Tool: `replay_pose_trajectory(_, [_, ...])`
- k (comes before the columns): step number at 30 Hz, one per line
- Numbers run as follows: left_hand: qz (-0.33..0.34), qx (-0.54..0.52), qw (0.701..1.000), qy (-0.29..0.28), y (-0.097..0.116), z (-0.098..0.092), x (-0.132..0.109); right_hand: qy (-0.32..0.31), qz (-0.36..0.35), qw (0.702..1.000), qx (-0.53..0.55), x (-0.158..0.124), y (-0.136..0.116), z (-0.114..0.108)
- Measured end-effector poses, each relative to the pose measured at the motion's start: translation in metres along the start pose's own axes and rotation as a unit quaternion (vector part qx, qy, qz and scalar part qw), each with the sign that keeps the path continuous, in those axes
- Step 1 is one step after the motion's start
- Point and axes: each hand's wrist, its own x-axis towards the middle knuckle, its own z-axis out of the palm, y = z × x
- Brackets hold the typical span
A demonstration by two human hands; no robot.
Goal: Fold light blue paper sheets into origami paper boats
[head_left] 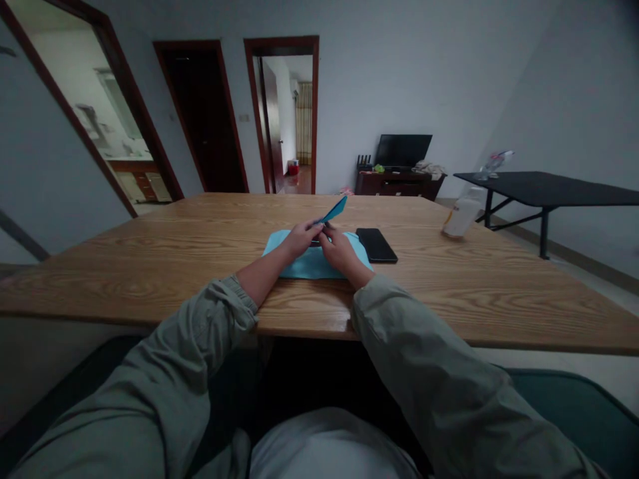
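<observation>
Both hands meet over a light blue cloth spread near the front of the wooden table. My left hand has its fingers closed on a thin, stiff-looking blue piece, which slants up and to the right. Fingertips of my right hand are pressed together at the lower end of that same piece, touching the left fingers. Something dark shows below the fingers, too small to name. Just right of the cloth lies a flat black device, like a phone or small tablet.
A translucent plastic container stands on the right side of the wooden table. Farther right is a black folding table with a clear plastic item on it. At the back wall, a cabinet bears a dark screen.
</observation>
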Motion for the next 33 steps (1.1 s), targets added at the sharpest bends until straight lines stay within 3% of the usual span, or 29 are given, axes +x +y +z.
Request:
replay_pose_trajectory(4, [-0.012, 0.009, 0.999, 0.033, 0.002, 0.001, -0.001, 0.013, 0.024, 0.999, -0.016, -0.006, -0.006, 0.000])
replay_pose_trajectory(10, [0.110, 0.081, 0.990, 0.026, 0.006, -0.007, -0.009, 0.002, 0.014, 0.999, -0.038, -0.011, -0.014, 0.007])
replay_pose_trajectory(16, [0.056, 0.023, 0.998, -0.013, 0.001, -0.011, -0.011, 0.034, -0.001, 0.999, -0.006, -0.010, -0.014, 0.003])
replay_pose_trajectory(19, [0.078, 0.031, 0.996, -0.025, 0.000, -0.009, -0.011, 0.020, -0.013, 1.000, 0.004, -0.009, -0.014, 0.000])
replay_pose_trajectory(25, [0.087, 0.045, 0.995, 0.007, 0.003, -0.008, -0.016, 0.012, -0.015, 1.000, -0.004, -0.011, -0.015, -0.002])
replay_pose_trajectory(33, [0.082, 0.047, 0.995, 0.005, 0.001, -0.015, -0.018, -0.013, -0.022, 0.999, -0.028, -0.014, -0.014, -0.003])
